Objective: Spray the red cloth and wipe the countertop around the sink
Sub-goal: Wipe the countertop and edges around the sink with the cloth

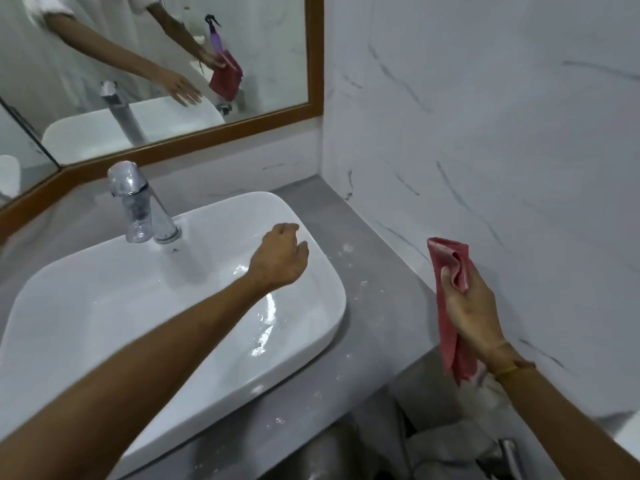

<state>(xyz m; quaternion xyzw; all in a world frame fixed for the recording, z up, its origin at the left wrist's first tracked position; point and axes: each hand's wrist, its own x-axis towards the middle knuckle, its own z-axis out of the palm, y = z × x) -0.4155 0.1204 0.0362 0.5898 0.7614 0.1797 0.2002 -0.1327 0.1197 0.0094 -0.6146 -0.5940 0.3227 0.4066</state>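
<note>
Holding the red cloth (450,306) bunched in the right hand (474,306), the person keeps it up in the air beside the marble wall (519,133), above the right end of the grey countertop (381,271). The fingers are closed around the cloth's upper half, and the rest hangs loose below the wrist, clear of the surface. The left hand (278,258) reaches out over the far rim of the white sink (322,327), fingers loosely curled and holding nothing; it is not touching the basin as far as can be told.

A spray bottle shows only as a reflection in the mirror (156,64), a purple one with a dark trigger (216,38) that appears behind the cloth-holding hand; where it really stands cannot be told directly. White specks and smears dot the countertop to the right of and in front of the sink, so wiping looks still undone, and whether the cloth is already damp cannot be told.

The main risk, in my judgement, is wiping with a dry cloth: it would push the specks about or sweep them into the wet basin instead of lifting them. The hanging tail could also drag through the water in the sink if the hand crosses low. The faucet (138,206) stands near the left hand, and a careless reach could knock its lever.
</note>
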